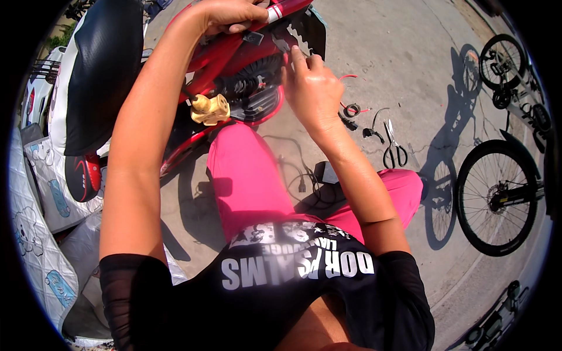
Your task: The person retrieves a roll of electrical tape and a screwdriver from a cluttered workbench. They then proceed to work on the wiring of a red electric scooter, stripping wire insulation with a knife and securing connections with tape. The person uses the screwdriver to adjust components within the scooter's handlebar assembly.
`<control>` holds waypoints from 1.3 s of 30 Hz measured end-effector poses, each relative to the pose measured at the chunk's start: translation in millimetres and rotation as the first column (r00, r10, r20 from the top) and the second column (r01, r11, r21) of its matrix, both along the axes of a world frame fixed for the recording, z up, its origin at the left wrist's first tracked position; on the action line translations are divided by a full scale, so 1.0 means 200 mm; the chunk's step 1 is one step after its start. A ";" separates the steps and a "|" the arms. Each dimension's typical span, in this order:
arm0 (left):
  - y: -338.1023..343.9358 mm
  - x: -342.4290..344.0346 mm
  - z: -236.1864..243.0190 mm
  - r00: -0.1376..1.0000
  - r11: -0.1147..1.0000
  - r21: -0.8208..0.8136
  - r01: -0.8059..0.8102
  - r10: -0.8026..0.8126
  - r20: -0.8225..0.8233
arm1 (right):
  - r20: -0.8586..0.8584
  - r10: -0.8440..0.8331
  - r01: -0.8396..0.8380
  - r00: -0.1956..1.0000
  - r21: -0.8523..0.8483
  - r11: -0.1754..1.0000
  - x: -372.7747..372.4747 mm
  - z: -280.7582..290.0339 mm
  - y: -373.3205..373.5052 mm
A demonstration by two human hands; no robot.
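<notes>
A red scooter (216, 58) with a black seat (102, 76) stands before me, its dark spring and inner parts exposed. At the top, my left hand (237, 16) has its fingers curled against a red bar with a white band (278, 13). My right hand (313, 85) is at the edge of the scooter's red and black body, index finger and thumb close together. Whatever lies between those fingertips is too small to make out. Below my hands, a yellow block-shaped part (211, 109) sits on the scooter's side, near my pink-trousered knee.
Black-handled scissors (394, 145) lie on the concrete to the right, near a roll of tape (352, 110) and short wire pieces (373, 134). A small box with a cable (329, 172) rests between my legs. A bicycle (497, 196) stands far right; a quilted cover (41, 234) hangs left.
</notes>
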State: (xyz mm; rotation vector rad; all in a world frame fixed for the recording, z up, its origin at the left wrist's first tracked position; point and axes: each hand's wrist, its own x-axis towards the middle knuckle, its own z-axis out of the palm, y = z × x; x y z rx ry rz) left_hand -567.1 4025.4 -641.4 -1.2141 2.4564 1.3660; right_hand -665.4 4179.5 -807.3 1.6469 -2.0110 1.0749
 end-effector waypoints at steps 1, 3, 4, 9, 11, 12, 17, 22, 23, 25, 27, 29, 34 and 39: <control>0.01 0.00 0.00 1.000 1.000 -0.007 -0.009 0.009 0.018 | -0.009 -0.019 0.019 1.000 0.003 1.000 0.01 0.00 0.00; 0.01 0.01 0.00 1.000 1.000 -0.007 -0.020 0.020 0.013 | -0.022 -0.052 0.052 0.998 0.005 0.999 0.02 0.00 0.00; 0.00 0.01 -0.01 1.000 1.000 0.003 -0.017 0.017 -0.013 | -0.052 -0.033 0.034 0.998 0.018 0.999 0.02 0.01 0.00; -0.04 0.02 -0.05 0.998 1.000 0.005 0.028 -0.028 -0.062 | -0.225 0.050 -0.044 0.973 0.032 0.999 -0.07 0.05 0.00; -0.04 0.01 -0.05 0.997 0.999 0.019 0.043 -0.042 -0.068 | -0.278 0.068 -0.062 0.958 0.030 0.998 -0.10 0.06 0.00; -0.04 0.01 -0.04 0.998 0.999 0.015 0.032 -0.031 -0.055 | -0.295 0.085 -0.076 0.952 0.040 0.996 -0.12 0.07 0.00; -0.02 0.01 -0.01 0.999 0.999 0.017 0.038 -0.037 -0.026 | 0.396 0.285 -0.343 0.873 0.081 0.936 -0.19 0.08 -0.04; -0.05 0.04 -0.05 0.998 0.999 0.040 0.004 -0.002 -0.063 | 0.811 -0.084 -0.563 -0.579 -0.324 0.760 -0.25 0.03 -0.09; -0.04 0.02 -0.04 0.998 0.999 0.051 0.007 -0.004 -0.061 | 0.526 -0.208 -0.470 -0.825 -0.432 0.770 -0.26 0.00 -0.09; -0.04 0.00 -0.03 0.996 0.997 0.069 0.036 -0.031 -0.082 | 0.191 -0.245 -0.310 -0.950 -0.643 0.700 -0.18 -0.09 -0.09; -0.06 0.01 -0.05 0.992 0.995 0.089 0.054 -0.043 -0.122 | -0.064 -0.216 -0.110 -0.974 -0.703 0.703 -0.06 -0.11 -0.08; -0.09 0.02 -0.09 0.980 0.991 0.109 0.078 -0.056 -0.191 | -0.058 -0.143 -0.059 -0.988 -0.718 0.694 0.02 -0.11 -0.07; -0.15 0.06 -0.14 0.996 0.999 0.025 0.020 -0.018 -0.091 | 0.976 0.212 -0.512 -0.055 -0.210 0.833 0.00 -0.06 0.00; -0.13 0.05 -0.11 0.993 0.998 0.046 0.040 -0.035 -0.116 | 0.355 0.135 -0.171 0.925 0.074 0.982 -0.06 0.02 0.02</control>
